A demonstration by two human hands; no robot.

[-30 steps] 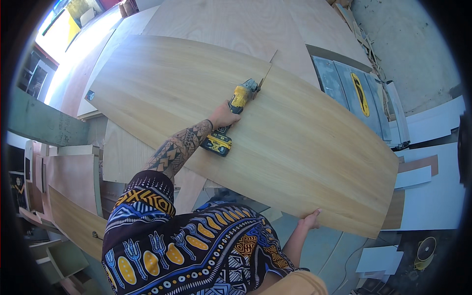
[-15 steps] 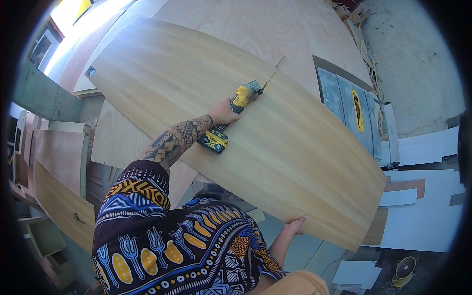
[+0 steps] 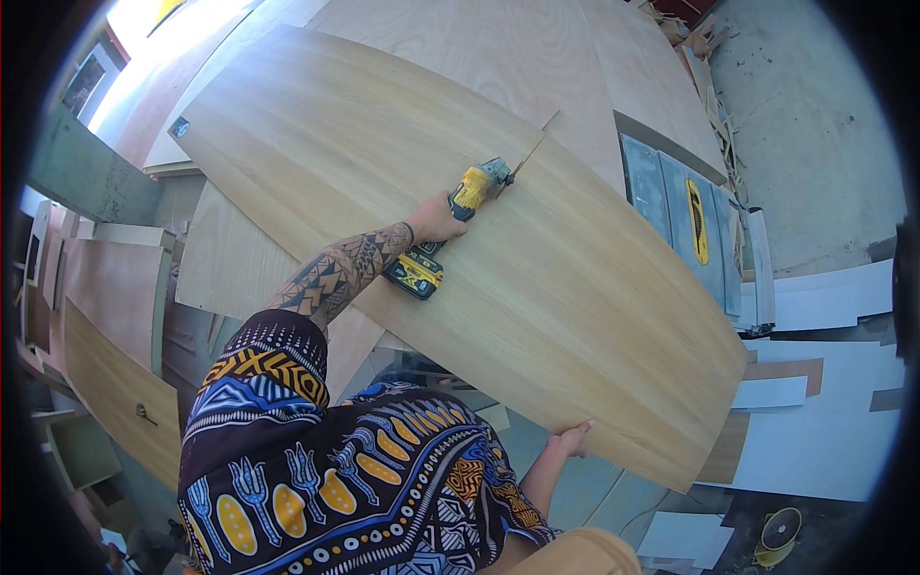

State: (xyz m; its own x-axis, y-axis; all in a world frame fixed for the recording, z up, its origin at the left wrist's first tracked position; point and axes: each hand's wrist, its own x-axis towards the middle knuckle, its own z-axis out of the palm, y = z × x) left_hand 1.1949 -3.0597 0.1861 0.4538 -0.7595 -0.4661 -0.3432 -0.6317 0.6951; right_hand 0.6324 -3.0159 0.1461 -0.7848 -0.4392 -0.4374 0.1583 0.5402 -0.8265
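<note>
A large light-wood veneered panel [image 3: 575, 287] lies tilted across the work surface. My left hand [image 3: 436, 218], on a tattooed forearm, grips a yellow and black cordless cutting tool [image 3: 460, 206]. The tool's head [image 3: 494, 175] rests on the panel at the end of a thin cut line [image 3: 532, 153] that runs in from the far edge. Fingers of my right hand [image 3: 572, 441] curl over the panel's near edge, towards its lower right end.
More plywood sheets [image 3: 498, 57] lie under and beyond the panel. A grey table saw top [image 3: 685, 206] sits at the right, with white board offcuts [image 3: 824, 383] beside it. Wood panels [image 3: 105, 383] lean at the left. Concrete floor [image 3: 815, 115] is at the upper right.
My right hand has slid a little to the left along the panel's near edge. The left hand and tool stay at about the same spot on the cut line.
</note>
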